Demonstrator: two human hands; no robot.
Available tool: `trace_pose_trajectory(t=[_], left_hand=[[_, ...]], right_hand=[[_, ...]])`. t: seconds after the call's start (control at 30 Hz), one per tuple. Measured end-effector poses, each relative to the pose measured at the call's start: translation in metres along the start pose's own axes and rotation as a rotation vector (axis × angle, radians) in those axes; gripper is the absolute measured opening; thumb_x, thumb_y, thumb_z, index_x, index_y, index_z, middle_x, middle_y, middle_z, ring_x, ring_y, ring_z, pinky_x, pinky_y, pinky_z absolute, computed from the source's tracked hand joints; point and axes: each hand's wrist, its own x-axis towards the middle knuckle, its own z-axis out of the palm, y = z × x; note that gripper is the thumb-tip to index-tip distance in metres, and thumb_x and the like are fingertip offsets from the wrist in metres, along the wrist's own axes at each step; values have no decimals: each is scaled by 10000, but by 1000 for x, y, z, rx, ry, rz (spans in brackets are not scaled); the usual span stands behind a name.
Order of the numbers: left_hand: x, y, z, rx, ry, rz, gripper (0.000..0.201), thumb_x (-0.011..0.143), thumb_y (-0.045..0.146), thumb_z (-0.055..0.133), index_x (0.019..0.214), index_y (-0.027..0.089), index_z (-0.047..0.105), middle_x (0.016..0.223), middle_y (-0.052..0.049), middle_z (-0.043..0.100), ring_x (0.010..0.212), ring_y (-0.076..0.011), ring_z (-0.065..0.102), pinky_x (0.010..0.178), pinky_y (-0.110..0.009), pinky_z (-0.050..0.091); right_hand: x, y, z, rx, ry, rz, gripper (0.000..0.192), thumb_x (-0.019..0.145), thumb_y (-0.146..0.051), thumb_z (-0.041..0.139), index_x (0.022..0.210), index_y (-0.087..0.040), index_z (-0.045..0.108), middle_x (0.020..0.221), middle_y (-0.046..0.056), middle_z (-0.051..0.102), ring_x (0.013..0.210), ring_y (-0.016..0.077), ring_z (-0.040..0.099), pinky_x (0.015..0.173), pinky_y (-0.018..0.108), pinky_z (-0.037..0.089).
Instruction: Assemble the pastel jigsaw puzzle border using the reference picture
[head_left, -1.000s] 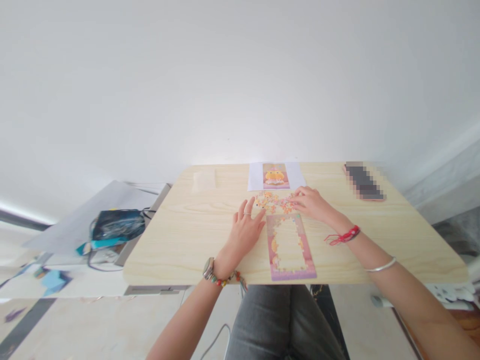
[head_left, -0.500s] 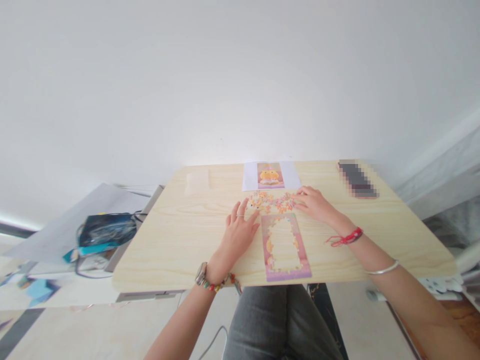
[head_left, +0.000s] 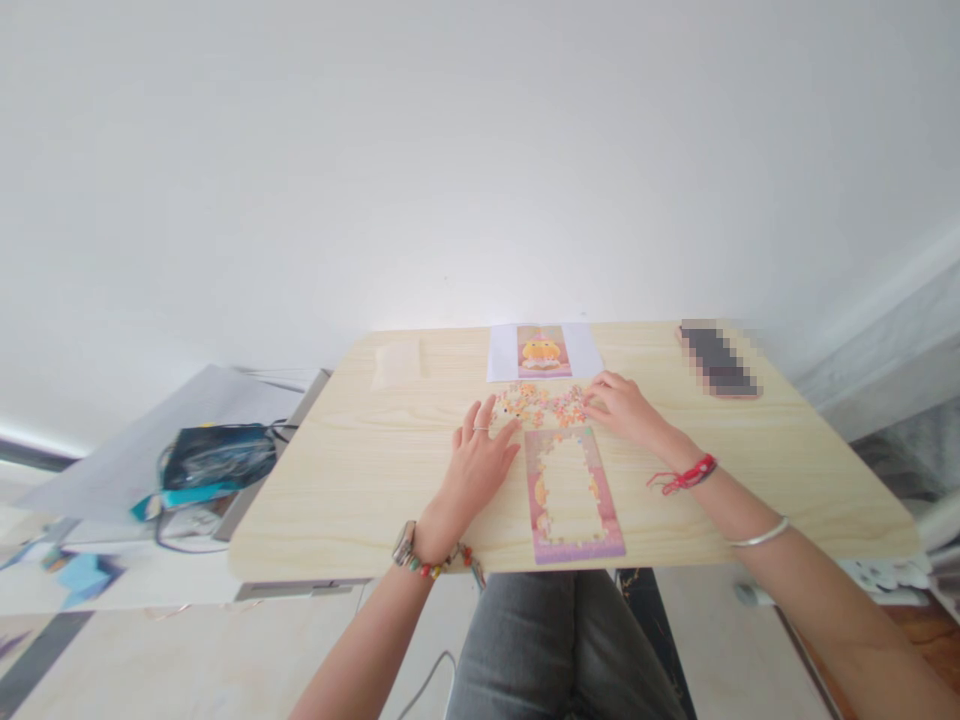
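Note:
Loose jigsaw puzzle pieces (head_left: pixel 534 402) lie in a spread-out heap mid-table, orange, pink and white. My left hand (head_left: pixel 481 455) rests at the heap's left edge, fingers spread, thumb close to the nearest pieces. From the right, my right hand (head_left: pixel 624 405) reaches to the heap; a gap shows between its thumb and forefinger, and the fingertips touch or hover just over the pieces. Below the heap lies a puzzle border (head_left: pixel 537 500), joined into a pink and purple rectangle with bare table inside. Behind the pieces is a white sheet (head_left: pixel 502 352) bearing a printed picture (head_left: pixel 544 352) of an orange figure.
A phone (head_left: pixel 716 358), blurred by pixels, lies at the back right of the wooden table (head_left: pixel 337 480). A pale translucent packet (head_left: pixel 397 363) is at the back left. Left of the table, a dark bag (head_left: pixel 217 458) sits on a lower surface. A wall stands behind.
My right hand has shifted slightly, its thumb and forefinger still at the right edge of the heap. My left hand stays put. The view has moved a little.

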Motion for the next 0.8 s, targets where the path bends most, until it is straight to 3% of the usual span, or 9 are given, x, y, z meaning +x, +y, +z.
trace_pose_trajectory(t=[0.43,0.57,0.8], left_hand=[[0,-5,0,4,-9,-24,305,856,267,504,1156,276,554,1413,-144,286,1296,-359,267,928,-538,397],[1,-2,-1,-5,-4,-17,311,849,256,517,1157,278,554,1415,-141,284,1296,-360,269,931,-535,397],[-1,0,-3,-16,1,-8,320,847,249,520,1165,271,549,1409,-147,291,1292,-365,272,934,-542,390]], right_hand=[[-6,-2,-9,-21,-56,19,110,795,-204,566,830,-188,670,933,70,536,860,190,526,785,327,369],[10,-14,-9,-8,-46,-9,159,837,-240,519,826,-183,666,940,72,534,840,177,514,772,311,360],[36,-25,6,-49,-132,20,197,813,-242,546,646,-161,613,946,84,538,912,204,496,761,315,333]])
